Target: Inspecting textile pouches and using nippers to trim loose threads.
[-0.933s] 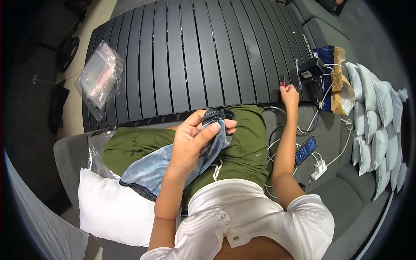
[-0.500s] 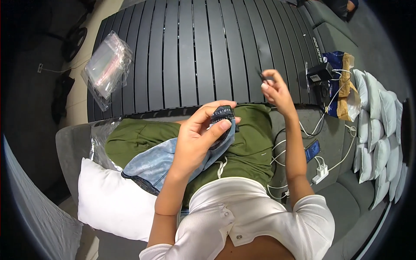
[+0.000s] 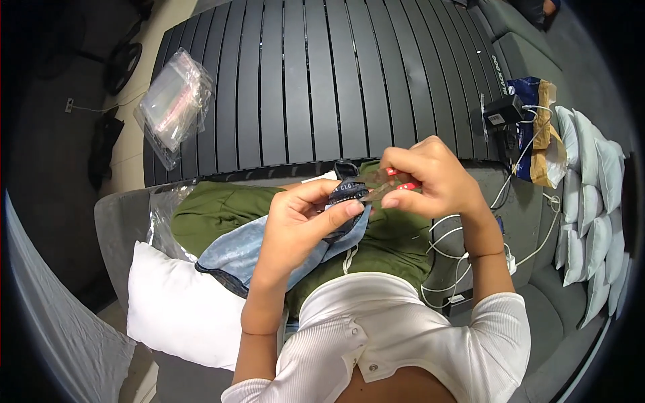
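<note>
A light-blue garment (image 3: 236, 246) with dark trim lies over my lap. My left hand (image 3: 295, 225) pinches its bunched dark band, printed with white lettering (image 3: 347, 191), between thumb and fingers. In my right hand (image 3: 440, 176) is a pair of small snips (image 3: 406, 186) with red grips. Their metal blades point left and meet the dark band beside my left fingertips. Whether the blades touch the cloth or a thread there, I cannot tell. Green trousers (image 3: 215, 218) cover my legs beneath the garment.
A black slatted table (image 3: 295, 80) stands ahead, with clear plastic bags (image 3: 176, 101) at its left. A white pillow (image 3: 181, 305) lies at my left. To the right are white cables (image 3: 537, 245), a black adapter (image 3: 504, 111), a paper bag (image 3: 543, 154) and stacked pale cushions (image 3: 588, 208).
My right hand has come left and down from above the table's near right edge to the garment band. The snips now show clearly; before, only a blurred dark thing showed at its fingers.
</note>
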`<state>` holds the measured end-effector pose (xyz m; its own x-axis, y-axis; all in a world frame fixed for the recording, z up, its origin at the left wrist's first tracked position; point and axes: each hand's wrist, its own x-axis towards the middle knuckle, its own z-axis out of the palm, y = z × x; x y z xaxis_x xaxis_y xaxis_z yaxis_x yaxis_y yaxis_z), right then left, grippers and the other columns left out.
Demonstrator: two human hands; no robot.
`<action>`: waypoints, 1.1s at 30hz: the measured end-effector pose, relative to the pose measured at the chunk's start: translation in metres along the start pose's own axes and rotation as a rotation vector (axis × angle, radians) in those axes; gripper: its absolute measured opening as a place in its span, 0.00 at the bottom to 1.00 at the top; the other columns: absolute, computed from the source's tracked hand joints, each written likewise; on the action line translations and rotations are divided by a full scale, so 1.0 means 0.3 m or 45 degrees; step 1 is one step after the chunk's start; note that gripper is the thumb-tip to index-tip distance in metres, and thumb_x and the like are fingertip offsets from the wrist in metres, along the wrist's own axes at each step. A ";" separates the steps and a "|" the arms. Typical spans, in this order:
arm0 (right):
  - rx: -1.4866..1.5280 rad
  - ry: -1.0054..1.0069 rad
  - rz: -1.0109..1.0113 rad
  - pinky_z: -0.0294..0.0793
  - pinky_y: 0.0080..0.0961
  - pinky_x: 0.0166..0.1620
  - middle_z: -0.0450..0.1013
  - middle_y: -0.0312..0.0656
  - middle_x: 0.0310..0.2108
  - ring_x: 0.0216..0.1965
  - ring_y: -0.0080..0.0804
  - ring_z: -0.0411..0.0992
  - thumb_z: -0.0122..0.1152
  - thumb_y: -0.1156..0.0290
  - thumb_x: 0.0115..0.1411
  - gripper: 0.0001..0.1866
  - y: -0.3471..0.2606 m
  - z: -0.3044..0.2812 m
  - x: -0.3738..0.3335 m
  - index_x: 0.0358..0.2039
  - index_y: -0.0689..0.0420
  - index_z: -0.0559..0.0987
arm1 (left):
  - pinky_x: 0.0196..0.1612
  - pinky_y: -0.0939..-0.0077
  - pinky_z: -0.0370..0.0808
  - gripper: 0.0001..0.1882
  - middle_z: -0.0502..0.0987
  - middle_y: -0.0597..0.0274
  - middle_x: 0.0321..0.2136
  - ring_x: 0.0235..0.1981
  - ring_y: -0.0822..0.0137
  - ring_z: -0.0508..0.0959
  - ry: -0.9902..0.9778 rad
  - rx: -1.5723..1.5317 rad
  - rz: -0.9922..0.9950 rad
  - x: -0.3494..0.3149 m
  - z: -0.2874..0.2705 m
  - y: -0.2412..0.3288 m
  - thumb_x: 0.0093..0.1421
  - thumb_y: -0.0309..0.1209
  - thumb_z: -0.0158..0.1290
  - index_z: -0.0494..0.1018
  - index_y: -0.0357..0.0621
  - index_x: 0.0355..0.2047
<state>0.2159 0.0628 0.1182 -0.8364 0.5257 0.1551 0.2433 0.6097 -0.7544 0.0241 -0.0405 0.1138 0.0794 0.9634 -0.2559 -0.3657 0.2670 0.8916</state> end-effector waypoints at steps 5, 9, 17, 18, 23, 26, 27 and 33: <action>-0.035 0.012 -0.071 0.58 0.25 0.14 0.61 0.38 0.07 0.08 0.35 0.62 0.57 0.50 0.49 0.22 -0.005 0.016 0.007 0.16 0.57 0.68 | 0.27 0.90 0.64 0.07 0.72 0.71 0.25 0.25 0.84 0.68 0.024 -0.004 -0.001 -0.006 0.005 0.009 0.51 0.21 0.55 0.74 0.34 0.32; -0.069 0.026 -0.084 0.58 0.25 0.13 0.60 0.38 0.06 0.08 0.36 0.62 0.58 0.50 0.49 0.23 -0.010 0.020 0.010 0.15 0.57 0.68 | 0.27 0.90 0.64 0.08 0.72 0.71 0.25 0.25 0.84 0.67 0.007 0.001 -0.013 -0.011 0.001 0.010 0.50 0.21 0.55 0.74 0.34 0.32; -0.189 0.013 -0.134 0.54 0.27 0.14 0.54 0.37 0.07 0.08 0.35 0.57 0.62 0.55 0.46 0.21 -0.024 0.007 0.010 0.14 0.57 0.65 | 0.26 0.90 0.62 0.07 0.71 0.72 0.24 0.24 0.84 0.66 -0.002 0.017 -0.040 -0.012 -0.003 0.008 0.50 0.22 0.55 0.74 0.34 0.31; -0.188 0.014 -0.133 0.54 0.27 0.14 0.54 0.37 0.07 0.08 0.35 0.57 0.62 0.55 0.46 0.21 -0.023 0.007 0.008 0.14 0.57 0.65 | 0.26 0.90 0.63 0.07 0.71 0.72 0.24 0.24 0.83 0.67 -0.004 0.022 -0.051 -0.013 -0.002 0.009 0.50 0.22 0.55 0.74 0.34 0.31; -0.100 0.150 -0.074 0.52 0.26 0.14 0.51 0.38 0.07 0.09 0.36 0.54 0.59 0.54 0.48 0.23 0.001 -0.005 -0.009 0.13 0.58 0.63 | 0.29 0.90 0.66 0.06 0.73 0.68 0.26 0.26 0.82 0.70 -0.001 0.035 -0.038 -0.012 0.003 0.013 0.51 0.22 0.55 0.74 0.33 0.31; 0.119 0.281 0.060 0.49 0.22 0.15 0.49 0.36 0.10 0.10 0.28 0.50 0.52 0.51 0.53 0.25 0.012 -0.010 -0.018 0.14 0.59 0.60 | 0.35 0.79 0.73 0.10 0.77 0.53 0.29 0.29 0.67 0.77 0.024 0.014 -0.028 -0.010 0.011 0.023 0.50 0.24 0.54 0.73 0.32 0.33; 0.174 0.331 0.118 0.48 0.21 0.16 0.49 0.35 0.11 0.11 0.24 0.48 0.50 0.49 0.55 0.26 0.021 -0.012 -0.024 0.15 0.59 0.60 | 0.37 0.78 0.73 0.10 0.76 0.53 0.30 0.30 0.66 0.77 0.010 0.041 -0.039 -0.011 0.007 0.024 0.50 0.24 0.54 0.73 0.32 0.33; 0.227 0.226 0.487 0.51 0.18 0.19 0.51 0.35 0.13 0.16 0.20 0.50 0.48 0.57 0.58 0.20 0.098 0.017 -0.054 0.20 0.61 0.61 | 0.35 0.86 0.68 0.06 0.74 0.67 0.27 0.31 0.79 0.71 0.037 0.036 0.141 0.001 0.011 0.009 0.52 0.25 0.54 0.73 0.35 0.31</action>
<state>0.2341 0.0692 0.0903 -0.6021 0.7961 -0.0607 0.4169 0.2486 -0.8743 0.0264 -0.0394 0.1173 0.0130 0.9861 -0.1657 -0.3442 0.1600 0.9252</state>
